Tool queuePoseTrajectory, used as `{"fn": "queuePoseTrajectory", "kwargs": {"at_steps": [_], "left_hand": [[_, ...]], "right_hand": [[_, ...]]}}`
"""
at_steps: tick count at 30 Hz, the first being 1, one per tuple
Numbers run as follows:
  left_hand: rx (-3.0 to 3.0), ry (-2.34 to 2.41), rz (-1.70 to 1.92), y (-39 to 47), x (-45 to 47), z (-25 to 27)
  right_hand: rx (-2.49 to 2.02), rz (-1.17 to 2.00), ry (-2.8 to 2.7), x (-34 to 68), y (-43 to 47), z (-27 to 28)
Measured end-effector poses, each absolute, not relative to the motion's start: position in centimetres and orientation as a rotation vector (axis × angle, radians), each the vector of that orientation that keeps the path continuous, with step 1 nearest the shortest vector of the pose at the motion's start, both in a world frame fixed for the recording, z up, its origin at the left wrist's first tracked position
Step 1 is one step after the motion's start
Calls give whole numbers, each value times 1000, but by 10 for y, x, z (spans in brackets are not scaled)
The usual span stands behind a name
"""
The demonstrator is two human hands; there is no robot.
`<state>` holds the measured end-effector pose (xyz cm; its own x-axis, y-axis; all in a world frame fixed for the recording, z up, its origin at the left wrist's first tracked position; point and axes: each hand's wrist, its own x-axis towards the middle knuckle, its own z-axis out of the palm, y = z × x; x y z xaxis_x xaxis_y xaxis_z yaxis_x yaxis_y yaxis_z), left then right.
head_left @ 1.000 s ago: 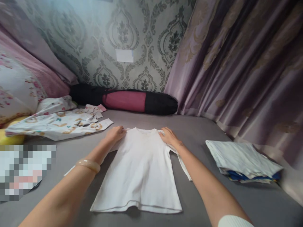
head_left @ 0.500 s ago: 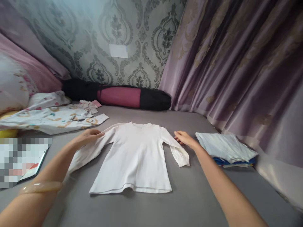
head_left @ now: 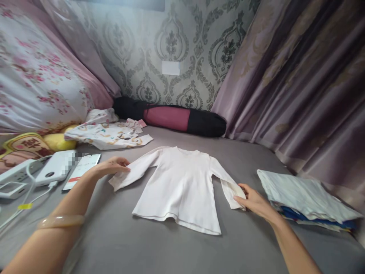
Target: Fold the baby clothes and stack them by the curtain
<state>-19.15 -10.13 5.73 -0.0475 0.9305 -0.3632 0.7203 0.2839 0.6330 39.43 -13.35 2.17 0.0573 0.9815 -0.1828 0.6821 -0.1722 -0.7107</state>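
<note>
A white long-sleeved shirt (head_left: 182,182) lies spread on the grey bed sheet (head_left: 114,236), neck away from me and hem towards me. My left hand (head_left: 115,165) is at the upper edge of its left-side sleeve, fingers curled and thumb on the cloth. That sleeve slants outward, its cuff lying below my wrist. On the other side my right hand (head_left: 252,198) pinches the right-side sleeve close to the cuff, thumb on top. This sleeve bends down beside the shirt's body. A pale bangle (head_left: 61,221) circles my left forearm.
Folded clothes (head_left: 305,194) are stacked at the right. Printed clothing (head_left: 108,135) lies loose at back left. A phone (head_left: 82,171), a white power bank (head_left: 55,167) and cables sit on the left. A black and maroon bolster-shaped bag (head_left: 168,117) rests along the wall; curtains hang right.
The view has turned left, showing more on that side. My right hand has moved down the sleeve towards its cuff. The left-side sleeve has shifted upward, its cuff now nearer my left hand.
</note>
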Motion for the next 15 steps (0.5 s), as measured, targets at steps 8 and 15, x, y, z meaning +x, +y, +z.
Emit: {"fn": "queuePoseTrajectory", "kwargs": {"at_steps": [8, 15], "left_hand": [[1592, 1935, 562, -75, -209, 63], [1813, 2097, 490, -43, -220, 69]], "right_hand": [[-1862, 763, -1695, 384, -138, 25], [-1887, 602, -1781, 380, -136, 23]]}}
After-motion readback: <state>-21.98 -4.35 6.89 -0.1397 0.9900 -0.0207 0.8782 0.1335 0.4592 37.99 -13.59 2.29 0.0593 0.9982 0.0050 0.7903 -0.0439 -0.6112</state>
